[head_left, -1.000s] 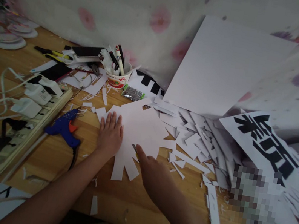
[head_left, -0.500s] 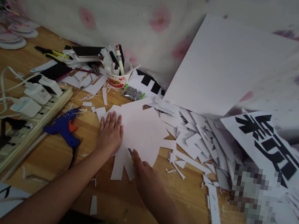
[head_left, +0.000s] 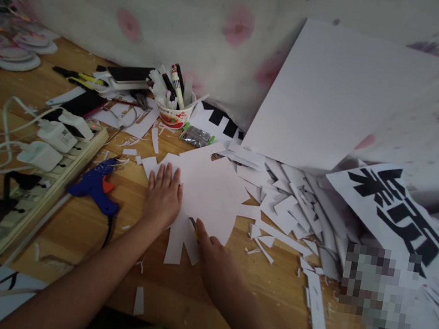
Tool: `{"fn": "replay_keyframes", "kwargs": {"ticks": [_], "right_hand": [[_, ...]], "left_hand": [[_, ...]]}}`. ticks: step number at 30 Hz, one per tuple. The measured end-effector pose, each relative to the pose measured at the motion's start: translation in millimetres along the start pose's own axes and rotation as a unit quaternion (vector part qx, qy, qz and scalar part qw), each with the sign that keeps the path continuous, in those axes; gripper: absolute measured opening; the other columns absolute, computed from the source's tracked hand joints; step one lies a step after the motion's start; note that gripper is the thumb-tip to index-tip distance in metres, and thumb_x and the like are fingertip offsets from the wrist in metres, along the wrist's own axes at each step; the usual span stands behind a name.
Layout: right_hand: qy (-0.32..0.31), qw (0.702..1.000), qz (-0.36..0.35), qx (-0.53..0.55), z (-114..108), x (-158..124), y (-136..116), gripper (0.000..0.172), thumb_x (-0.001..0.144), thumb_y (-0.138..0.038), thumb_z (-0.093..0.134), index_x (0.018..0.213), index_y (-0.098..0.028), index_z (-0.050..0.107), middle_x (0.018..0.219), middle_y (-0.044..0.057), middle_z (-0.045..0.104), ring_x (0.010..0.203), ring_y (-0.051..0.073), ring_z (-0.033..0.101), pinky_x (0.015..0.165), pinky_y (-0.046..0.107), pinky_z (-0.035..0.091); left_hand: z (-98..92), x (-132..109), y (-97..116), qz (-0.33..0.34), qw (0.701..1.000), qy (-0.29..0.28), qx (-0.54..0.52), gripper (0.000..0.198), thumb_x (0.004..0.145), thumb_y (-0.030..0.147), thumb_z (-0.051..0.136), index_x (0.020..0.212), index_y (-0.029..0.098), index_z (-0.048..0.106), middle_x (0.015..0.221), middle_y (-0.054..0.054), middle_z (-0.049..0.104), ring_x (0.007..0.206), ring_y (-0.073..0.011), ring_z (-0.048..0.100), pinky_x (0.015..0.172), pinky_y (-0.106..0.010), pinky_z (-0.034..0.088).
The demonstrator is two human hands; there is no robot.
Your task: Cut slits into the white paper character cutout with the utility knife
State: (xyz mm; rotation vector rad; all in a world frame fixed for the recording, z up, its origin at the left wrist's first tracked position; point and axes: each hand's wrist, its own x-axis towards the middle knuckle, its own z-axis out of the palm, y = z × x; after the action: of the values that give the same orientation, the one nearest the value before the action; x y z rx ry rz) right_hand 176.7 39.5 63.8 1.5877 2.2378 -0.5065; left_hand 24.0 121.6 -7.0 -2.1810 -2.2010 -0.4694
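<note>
At centre frame we press our left hand (head_left: 162, 200) flat, fingers released, on the paper (head_left: 217, 189); our right hand (head_left: 219, 268) clenches a knife (head_left: 193, 222).

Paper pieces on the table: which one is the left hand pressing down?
The large jagged white sheet at centre, flat under the left hand; the cut scraps heaped to its right lie untouched.
</note>
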Motion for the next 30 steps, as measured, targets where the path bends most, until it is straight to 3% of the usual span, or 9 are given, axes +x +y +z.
{"fn": "replay_keyframes", "kwargs": {"ticks": [11,23,30], "right_hand": [[-0.057,0.987,-0.074,-0.130,-54,0,-15,0.070,0.074,-0.002,0.048,0.138,-0.002,0.019,0.084,0.012,0.065,0.071,0.016,0.062,0.054,0.023,0.042],[-0.024,0.979,-0.101,-0.174,-44,-3,-8,0.072,0.069,0.001,0.047,0.137,-0.002,0.024,0.082,0.013,0.066,0.066,0.017,0.061,0.051,0.025,0.042],[0.001,0.992,-0.078,-0.101,-35,-6,3,0.071,0.071,0.001,0.042,0.139,-0.009,0.024,0.075,0.008,0.066,0.065,0.017,0.062,0.053,0.024,0.040]], "left_hand": [[0.8,0,0,-0.003,1.000,0.004,-0.003,0.048,0.089,0.029,0.028,0.133,0.009,0.037,0.142,-0.017,0.031,0.133,-0.0277,0.022,0.108,-0.049,0.014],[0.2,0,1,-0.003,1.000,-0.001,0.009,0.048,0.090,0.029,0.028,0.133,0.010,0.037,0.142,-0.016,0.031,0.132,-0.0286,0.023,0.108,-0.049,0.014],[1.3,-1,-1,0.001,1.000,0.020,-0.007,0.048,0.090,0.028,0.027,0.132,0.009,0.037,0.141,-0.016,0.033,0.133,-0.0276,0.022,0.108,-0.049,0.014]]}}
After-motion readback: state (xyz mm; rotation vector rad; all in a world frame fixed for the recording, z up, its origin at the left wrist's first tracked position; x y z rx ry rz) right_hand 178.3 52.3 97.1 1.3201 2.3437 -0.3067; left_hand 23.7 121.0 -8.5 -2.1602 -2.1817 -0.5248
